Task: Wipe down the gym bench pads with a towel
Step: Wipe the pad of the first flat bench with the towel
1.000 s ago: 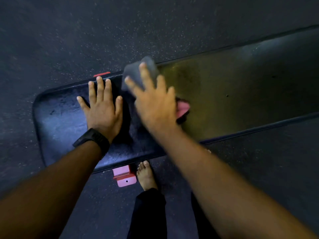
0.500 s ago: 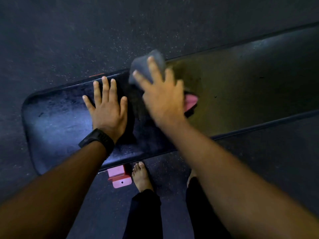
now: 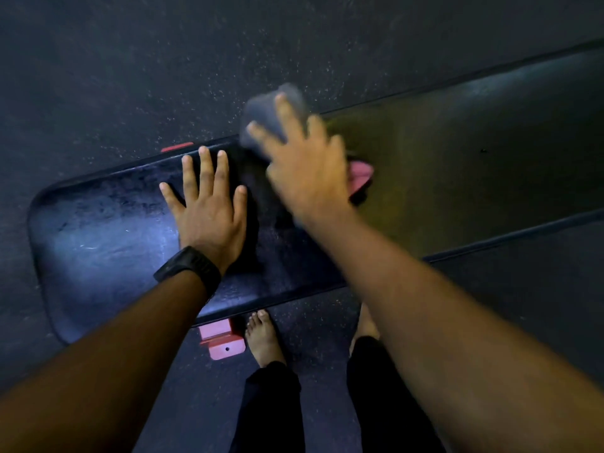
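Hands — 2, 1 towel, 1 bench pad

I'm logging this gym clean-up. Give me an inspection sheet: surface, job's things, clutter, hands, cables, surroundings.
Surface: black bench pad, scuffed.
Job's things: grey towel at the pad's far edge, under the right hand.
Clutter: pink piece beside the right hand; unclear what.
Hands: left hand flat on the pad; right hand spread on the towel, blurred.
Cables: nothing seen.
Surroundings: speckled floor, red bench foot, bare foot.
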The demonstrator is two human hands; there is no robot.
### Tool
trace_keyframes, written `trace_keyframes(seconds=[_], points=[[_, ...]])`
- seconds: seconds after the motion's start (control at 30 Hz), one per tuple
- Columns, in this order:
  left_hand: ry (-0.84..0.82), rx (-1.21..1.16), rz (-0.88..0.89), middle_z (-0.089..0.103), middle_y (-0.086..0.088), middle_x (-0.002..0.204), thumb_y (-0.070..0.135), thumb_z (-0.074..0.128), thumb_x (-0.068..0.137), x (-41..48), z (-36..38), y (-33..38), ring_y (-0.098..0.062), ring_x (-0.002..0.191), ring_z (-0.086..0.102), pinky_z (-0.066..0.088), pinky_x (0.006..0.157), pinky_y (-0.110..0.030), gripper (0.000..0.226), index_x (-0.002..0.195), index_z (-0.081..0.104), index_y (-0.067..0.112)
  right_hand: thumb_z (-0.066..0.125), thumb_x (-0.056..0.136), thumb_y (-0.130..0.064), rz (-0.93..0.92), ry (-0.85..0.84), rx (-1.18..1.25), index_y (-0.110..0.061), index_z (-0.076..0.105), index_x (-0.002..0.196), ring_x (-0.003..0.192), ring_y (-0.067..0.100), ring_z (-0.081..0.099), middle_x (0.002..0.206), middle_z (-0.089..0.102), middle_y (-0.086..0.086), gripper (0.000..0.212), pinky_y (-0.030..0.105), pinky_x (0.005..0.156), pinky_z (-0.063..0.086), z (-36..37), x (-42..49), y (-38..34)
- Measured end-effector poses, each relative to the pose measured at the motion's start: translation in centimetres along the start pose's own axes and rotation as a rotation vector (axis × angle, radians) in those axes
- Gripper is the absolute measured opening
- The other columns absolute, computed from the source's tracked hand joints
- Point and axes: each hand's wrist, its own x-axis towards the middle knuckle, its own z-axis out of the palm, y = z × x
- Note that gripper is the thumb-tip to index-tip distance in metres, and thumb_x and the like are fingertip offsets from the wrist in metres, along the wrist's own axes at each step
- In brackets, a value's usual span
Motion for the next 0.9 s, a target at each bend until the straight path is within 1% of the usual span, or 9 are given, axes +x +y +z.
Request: trace_keyframes(seconds=[0.1,0.17,0.27,0.4,0.47,0.53,0.67,0.77,0.9], points=[[0.003,-0.014,-0.013,0.002,-0.003,0.168,0.041,0.028,0.106,0.1,0.0,0.6,-0.026,0.154,-0.005,-0.005,0.117,-0.064,0.060,0.160,0.012,0.020,0.052,0.098,-0.038,0.421,0.052,0.025,-0.043,0.029,0.154,0.131,0.036,0.042,0.167,0.014,0.006,0.060,0.048,0.093,0.044,-1.0,-0.8,6.6],[-0.001,-0.014,-0.003,0.002,-0.003,0.168,0.041,0.028,0.106,0.2,0.0,1.0,-0.026,0.154,-0.005,-0.005,0.117,-0.064,0.060,0.160,0.012,0.019,0.058,0.095,-0.037,0.551,0.075,0.020,-0.041,0.033,0.152,0.130,0.038,0.043,0.166,0.019,0.009,0.063,0.051,0.093,0.044,-0.6,-5.2,6.8],[-0.014,-0.005,0.008,0.001,-0.003,0.168,0.041,0.027,0.106,0.5,0.2,2.0,-0.028,0.154,-0.006,-0.006,0.117,-0.064,0.060,0.160,0.011,0.020,0.070,0.085,-0.038,0.438,0.048,0.055,-0.037,0.041,0.150,0.124,0.041,0.049,0.160,0.031,0.012,0.071,0.050,0.085,0.049,0.4,-10.0,1.4],[-0.018,-0.001,-0.027,0.000,-0.002,0.168,0.038,0.025,0.107,1.0,0.2,3.1,-0.026,0.154,-0.006,-0.005,0.118,-0.065,0.057,0.160,0.010,0.021,0.058,0.093,-0.038,-0.018,0.058,0.084,-0.041,0.039,0.150,0.127,0.036,0.045,0.163,0.027,0.007,0.060,0.046,0.086,0.048,0.9,-5.7,-1.7],[-0.017,-0.001,-0.028,0.001,-0.002,0.168,0.040,0.025,0.107,1.1,0.1,3.5,-0.026,0.154,-0.006,-0.005,0.117,-0.064,0.058,0.160,0.011,0.022,0.050,0.097,-0.034,0.020,0.042,0.032,-0.043,0.032,0.153,0.130,0.034,0.044,0.165,0.022,0.006,0.059,0.046,0.088,0.046,0.0,-0.9,1.7],[-0.018,-0.003,-0.008,0.002,-0.002,0.168,0.041,0.026,0.106,1.1,0.2,4.0,-0.028,0.154,-0.006,-0.005,0.117,-0.064,0.058,0.159,0.012,0.022,0.050,0.098,-0.037,0.242,0.038,-0.010,-0.043,0.029,0.154,0.131,0.036,0.042,0.167,0.018,0.007,0.060,0.047,0.089,0.046,-0.9,0.8,6.4],[-0.029,-0.009,-0.007,0.002,-0.002,0.168,0.041,0.025,0.106,1.4,0.1,4.9,-0.027,0.154,-0.007,-0.006,0.117,-0.064,0.059,0.160,0.012,0.022,0.064,0.090,-0.035,0.470,0.103,0.015,-0.039,0.043,0.149,0.127,0.040,0.047,0.163,0.027,0.010,0.063,0.049,0.086,0.048,-0.2,-7.2,7.8],[-0.048,-0.015,0.001,0.000,-0.002,0.168,0.041,0.025,0.106,1.2,0.1,5.7,-0.026,0.154,-0.008,-0.006,0.117,-0.064,0.059,0.160,0.010,0.021,0.075,0.079,-0.038,0.375,0.063,0.075,-0.037,0.050,0.145,0.120,0.041,0.051,0.158,0.038,0.011,0.071,0.046,0.080,0.053,1.4,-12.4,2.5],[-0.054,-0.015,0.080,0.000,-0.001,0.168,0.038,0.026,0.107,1.1,0.4,6.7,-0.024,0.154,-0.006,-0.007,0.118,-0.064,0.057,0.160,0.010,0.022,0.066,0.089,-0.040,0.015,0.061,0.046,-0.041,0.034,0.153,0.127,0.038,0.044,0.164,0.024,0.008,0.071,0.047,0.085,0.050,1.3,-6.3,2.5]])
